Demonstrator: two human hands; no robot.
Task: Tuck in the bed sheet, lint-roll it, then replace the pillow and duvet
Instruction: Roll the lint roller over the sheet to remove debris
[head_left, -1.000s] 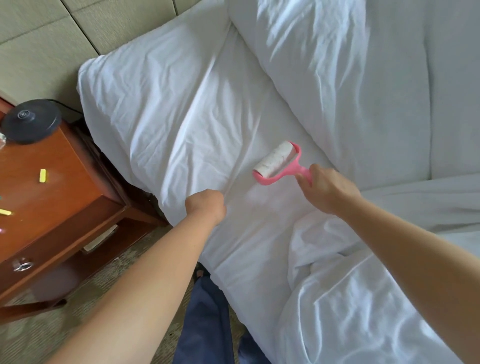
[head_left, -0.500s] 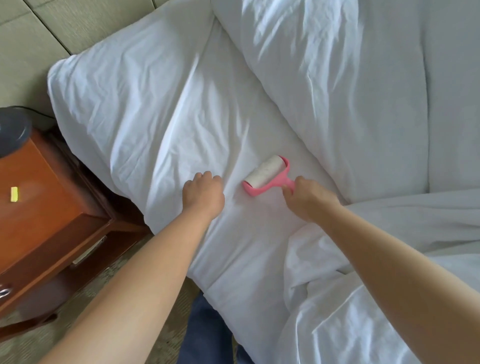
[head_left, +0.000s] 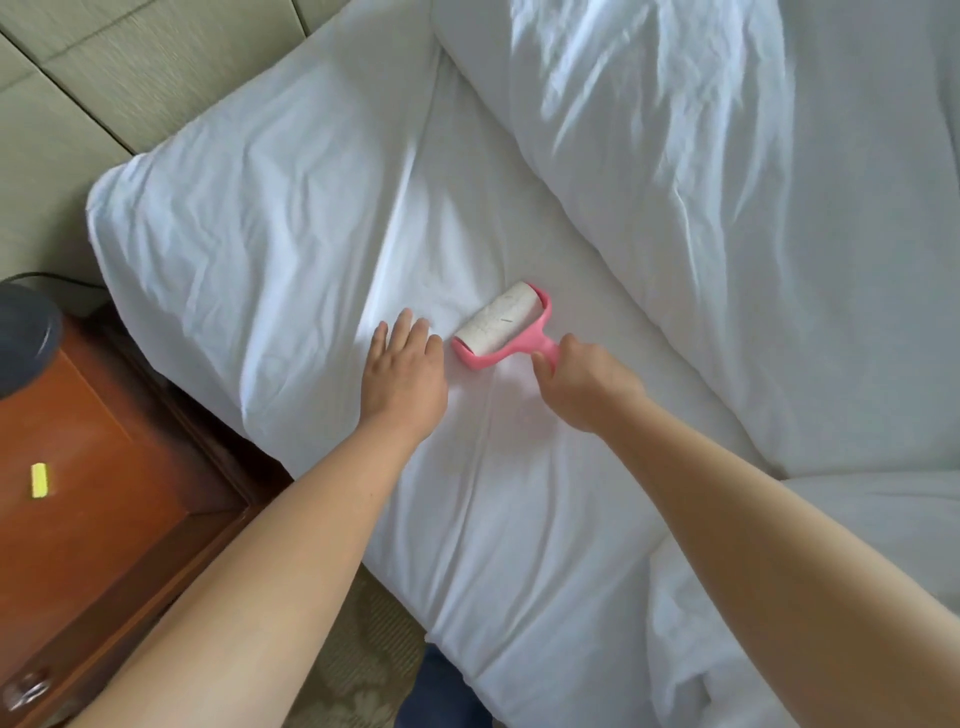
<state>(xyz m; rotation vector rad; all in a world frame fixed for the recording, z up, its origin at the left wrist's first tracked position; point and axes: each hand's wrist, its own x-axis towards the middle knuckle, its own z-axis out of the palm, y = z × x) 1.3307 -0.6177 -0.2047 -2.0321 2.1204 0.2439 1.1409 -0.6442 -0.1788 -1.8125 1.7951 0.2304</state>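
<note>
Lint-rolling under way: right hand (head_left: 582, 384) grips pink lint roller (head_left: 501, 327) on bed sheet (head_left: 311, 218); left hand (head_left: 405, 374) flat, fingers straight, beside it; duvet (head_left: 753, 234) not yet replaced.

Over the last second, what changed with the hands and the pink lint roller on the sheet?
The left hand uncurled from a fist to lie flat on the white bed sheet. The right hand drew the pink lint roller leftward, next to it. Its grip on the handle stayed.
</note>
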